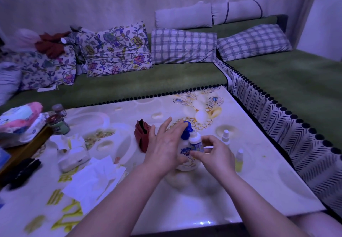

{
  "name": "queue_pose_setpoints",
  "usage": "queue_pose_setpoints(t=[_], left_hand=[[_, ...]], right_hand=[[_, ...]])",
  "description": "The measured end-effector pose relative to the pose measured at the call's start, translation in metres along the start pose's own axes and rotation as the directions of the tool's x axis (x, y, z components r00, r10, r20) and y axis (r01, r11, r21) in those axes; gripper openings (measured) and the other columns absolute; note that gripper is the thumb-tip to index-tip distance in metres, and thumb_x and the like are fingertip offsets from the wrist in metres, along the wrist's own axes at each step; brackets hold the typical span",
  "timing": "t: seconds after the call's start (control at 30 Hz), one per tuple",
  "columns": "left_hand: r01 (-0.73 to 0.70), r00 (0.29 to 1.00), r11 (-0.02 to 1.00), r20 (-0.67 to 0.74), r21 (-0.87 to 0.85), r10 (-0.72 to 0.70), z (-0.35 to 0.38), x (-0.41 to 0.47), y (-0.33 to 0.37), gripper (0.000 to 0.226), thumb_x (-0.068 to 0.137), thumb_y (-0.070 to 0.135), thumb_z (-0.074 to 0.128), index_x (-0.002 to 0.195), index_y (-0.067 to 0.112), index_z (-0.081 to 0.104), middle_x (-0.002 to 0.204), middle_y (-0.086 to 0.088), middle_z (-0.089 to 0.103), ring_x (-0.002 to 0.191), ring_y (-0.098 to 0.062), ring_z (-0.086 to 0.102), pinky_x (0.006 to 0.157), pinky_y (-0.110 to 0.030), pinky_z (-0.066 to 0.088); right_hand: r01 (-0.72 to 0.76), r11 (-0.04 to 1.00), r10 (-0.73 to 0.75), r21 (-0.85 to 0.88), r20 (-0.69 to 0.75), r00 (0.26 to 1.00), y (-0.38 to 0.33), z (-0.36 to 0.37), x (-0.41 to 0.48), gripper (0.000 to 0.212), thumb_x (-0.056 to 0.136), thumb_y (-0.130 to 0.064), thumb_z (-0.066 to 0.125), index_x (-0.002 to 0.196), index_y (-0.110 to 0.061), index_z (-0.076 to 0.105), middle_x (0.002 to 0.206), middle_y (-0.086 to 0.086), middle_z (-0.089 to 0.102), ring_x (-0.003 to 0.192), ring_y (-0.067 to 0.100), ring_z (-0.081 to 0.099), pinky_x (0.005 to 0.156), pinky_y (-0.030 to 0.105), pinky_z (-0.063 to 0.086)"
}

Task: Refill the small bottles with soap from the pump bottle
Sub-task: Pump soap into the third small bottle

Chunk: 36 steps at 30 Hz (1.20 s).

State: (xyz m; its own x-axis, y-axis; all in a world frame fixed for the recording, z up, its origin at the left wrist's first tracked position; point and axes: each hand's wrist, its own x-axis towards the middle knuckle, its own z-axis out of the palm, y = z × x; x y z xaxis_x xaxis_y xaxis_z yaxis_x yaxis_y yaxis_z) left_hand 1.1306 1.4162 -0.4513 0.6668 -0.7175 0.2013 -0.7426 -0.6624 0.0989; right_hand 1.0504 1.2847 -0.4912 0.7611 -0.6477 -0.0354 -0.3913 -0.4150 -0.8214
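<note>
Right hand (217, 155): fingertips and thumb pinch a small bottle (196, 143) low on its patterned body, the other fingers loosely arched. The bottle is held off the table, upright with a slight lean, white top uppermost. Cannot tell whether that top is a cap or an open neck.

Left hand (164, 144): fingers straight and spread, laid over the left side of the pump bottle (185, 158), with the fingertips reaching the blue pump head (187, 130). Thumb hidden, so I cannot tell whether it wraps the bottle.

Key relation: the small bottle sits just right of the pump head and touching or nearly touching it, its top just below the nozzle, which points to the right. The pump bottle stands upright on the table (240, 190), between the two hands. The left hand is the one placed to press. The right hand only has to keep the bottle's long axis vertical under the spout.

Judgement: filling step in hand. A sideways drift of the neck would put soap on the table.

Further out: a spray bottle (225, 136) and a yellow bottle (239, 161) stand to the right, near the right hand. A red pouch (141, 135) lies left of the left hand, and a tissue pack (74, 156) is well left.
</note>
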Motion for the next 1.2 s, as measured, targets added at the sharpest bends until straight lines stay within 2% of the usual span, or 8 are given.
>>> queue_pose_setpoints(t=[0.33, 0.77, 1.03, 1.2], left_hand=[[0.001, 0.999, 1.000, 0.044, -0.016, -0.001, -0.004, -0.003, 0.000, 0.102, 0.071, 0.046, 0.075, 0.148, 0.036, 0.009, 0.156, 0.021, 0.008, 0.145, -0.010, -0.004, 0.114, -0.052, 0.006], [0.008, 1.000, 1.000, -0.012, 0.007, -0.008, -0.003, 0.001, 0.003, 0.093, 0.071, 0.044, 0.075, 0.145, 0.035, 0.019, 0.154, 0.020, 0.019, 0.145, -0.012, 0.000, 0.114, -0.053, 0.007], [-0.005, 0.998, 0.999, -0.062, 0.053, 0.008, 0.003, 0.000, 0.002, 0.085, 0.073, 0.047, 0.071, 0.143, 0.036, 0.024, 0.153, 0.020, 0.024, 0.146, -0.014, 0.002, 0.114, -0.050, 0.007], [-0.006, 0.997, 0.999, -0.076, 0.052, 0.010, 0.009, -0.002, 0.002, 0.084, 0.072, 0.045, 0.072, 0.142, 0.035, 0.026, 0.152, 0.019, 0.027, 0.146, -0.016, 0.003, 0.113, -0.051, 0.008]], right_hand=[[0.013, 1.000, -0.013, 0.014, -0.010, 1.000, -0.005, -0.004, -0.001, 0.032, 0.065, -0.035, 0.080, 0.092, -0.037, 0.062, 0.082, -0.024, 0.067, 0.079, -0.003, 0.065, 0.073, 0.026, 0.047], [0.015, 1.000, -0.015, 0.008, -0.007, 1.000, -0.005, -0.003, -0.003, 0.035, 0.066, -0.036, 0.080, 0.097, -0.036, 0.063, 0.084, -0.024, 0.067, 0.079, -0.003, 0.064, 0.066, 0.023, 0.042], [0.000, 1.000, 0.000, 0.004, 0.007, 1.000, -0.001, 0.000, -0.002, 0.033, 0.065, -0.038, 0.080, 0.093, -0.035, 0.062, 0.087, -0.024, 0.067, 0.081, -0.004, 0.065, 0.071, 0.024, 0.046], [-0.004, 1.000, 0.004, 0.003, 0.006, 1.000, 0.003, 0.003, -0.003, 0.033, 0.065, -0.036, 0.080, 0.093, -0.035, 0.062, 0.086, -0.022, 0.068, 0.080, -0.004, 0.065, 0.069, 0.024, 0.044]])
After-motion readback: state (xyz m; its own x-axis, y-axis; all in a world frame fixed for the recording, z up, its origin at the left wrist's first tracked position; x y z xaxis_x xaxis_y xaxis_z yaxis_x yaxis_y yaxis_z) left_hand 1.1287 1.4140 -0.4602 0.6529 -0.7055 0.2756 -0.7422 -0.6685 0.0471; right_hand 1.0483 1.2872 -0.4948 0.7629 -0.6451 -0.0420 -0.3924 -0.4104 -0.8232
